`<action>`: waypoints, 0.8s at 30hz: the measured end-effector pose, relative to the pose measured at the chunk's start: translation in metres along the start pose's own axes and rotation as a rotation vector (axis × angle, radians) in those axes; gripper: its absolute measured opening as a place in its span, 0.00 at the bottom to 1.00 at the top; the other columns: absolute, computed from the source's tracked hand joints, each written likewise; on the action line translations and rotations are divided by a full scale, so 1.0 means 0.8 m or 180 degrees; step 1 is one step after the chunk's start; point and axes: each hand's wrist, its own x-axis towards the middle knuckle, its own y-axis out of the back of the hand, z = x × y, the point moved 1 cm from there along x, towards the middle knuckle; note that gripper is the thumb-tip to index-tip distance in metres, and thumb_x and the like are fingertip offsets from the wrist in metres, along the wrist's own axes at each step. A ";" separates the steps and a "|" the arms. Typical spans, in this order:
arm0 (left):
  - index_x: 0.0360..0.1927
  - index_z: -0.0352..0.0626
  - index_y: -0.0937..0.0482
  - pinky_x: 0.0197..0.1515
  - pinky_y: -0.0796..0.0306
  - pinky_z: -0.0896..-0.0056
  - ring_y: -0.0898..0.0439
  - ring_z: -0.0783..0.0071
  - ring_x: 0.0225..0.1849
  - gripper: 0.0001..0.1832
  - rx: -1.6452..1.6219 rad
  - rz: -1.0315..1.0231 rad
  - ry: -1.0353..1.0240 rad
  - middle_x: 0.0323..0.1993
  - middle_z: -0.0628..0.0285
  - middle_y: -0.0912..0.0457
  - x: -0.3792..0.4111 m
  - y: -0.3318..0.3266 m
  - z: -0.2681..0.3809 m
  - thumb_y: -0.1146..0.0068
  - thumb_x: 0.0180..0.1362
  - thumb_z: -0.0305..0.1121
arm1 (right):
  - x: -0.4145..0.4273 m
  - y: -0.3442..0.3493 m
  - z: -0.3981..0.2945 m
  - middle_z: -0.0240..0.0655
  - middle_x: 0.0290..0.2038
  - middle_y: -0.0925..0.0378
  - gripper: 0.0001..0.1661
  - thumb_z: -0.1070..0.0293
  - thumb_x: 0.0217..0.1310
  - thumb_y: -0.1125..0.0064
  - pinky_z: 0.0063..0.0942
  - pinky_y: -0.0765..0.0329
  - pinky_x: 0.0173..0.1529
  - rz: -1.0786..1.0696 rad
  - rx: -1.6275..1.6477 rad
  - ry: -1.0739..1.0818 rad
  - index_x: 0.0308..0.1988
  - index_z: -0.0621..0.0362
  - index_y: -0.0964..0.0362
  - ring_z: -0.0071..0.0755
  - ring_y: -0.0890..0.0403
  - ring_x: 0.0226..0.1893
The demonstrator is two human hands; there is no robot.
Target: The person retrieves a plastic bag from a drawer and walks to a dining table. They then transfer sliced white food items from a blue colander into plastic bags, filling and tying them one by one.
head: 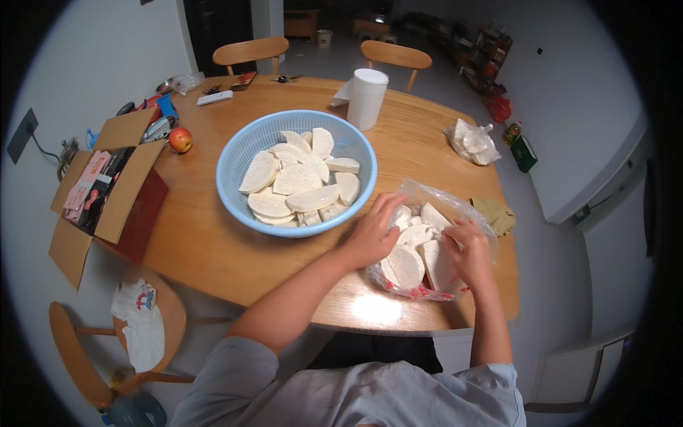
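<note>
A clear plastic bag point(483, 213) lies open on the wooden table in front of me, holding several pale, speckled slices of what looks like taro point(404, 266). My left hand point(374, 235) is at the bag's left edge, fingertips on the plastic. At the right side, over the slices, my right hand point(469, 251) has its fingers curled at the bag; whether they pinch plastic or a slice is hidden. A light blue plastic colander basket point(227, 171) stands left of the bag, with similar slices point(298, 179) piled in it.
Behind the basket stands a white paper roll point(367, 99). A crumpled white plastic bag point(472, 141) and a yellowish cloth point(493, 215) lie at the right edge. An open cardboard box point(144, 213) and an apple point(180, 140) are on the left. Chairs point(251, 50) surround the table.
</note>
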 end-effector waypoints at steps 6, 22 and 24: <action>0.65 0.42 0.37 0.60 0.34 0.60 0.33 0.50 0.62 0.30 0.0049 -0.0022 0.0089 0.62 0.50 0.37 -0.002 0.000 -0.004 0.50 0.55 0.24 | 0.014 0.018 -0.029 0.45 0.42 0.18 0.13 0.84 0.53 0.41 0.36 0.20 0.45 -0.0598 0.0447 -0.1148 0.39 0.61 0.20 0.48 0.16 0.42; 0.66 0.43 0.38 0.62 0.36 0.58 0.34 0.48 0.62 0.31 -0.0110 0.0032 -0.0075 0.61 0.48 0.38 -0.002 -0.004 -0.003 0.51 0.56 0.22 | 0.034 0.013 -0.047 0.40 0.30 0.24 0.08 0.77 0.49 0.34 0.37 0.28 0.38 0.0211 -0.0028 0.0125 0.33 0.62 0.24 0.44 0.24 0.34; 0.65 0.41 0.38 0.60 0.35 0.57 0.33 0.47 0.62 0.31 -0.0033 0.0090 -0.0149 0.61 0.48 0.38 -0.003 -0.003 -0.002 0.51 0.56 0.23 | 0.050 0.013 -0.064 0.39 0.30 0.24 0.09 0.77 0.49 0.35 0.37 0.29 0.39 0.0422 0.0171 0.0260 0.33 0.62 0.26 0.45 0.24 0.34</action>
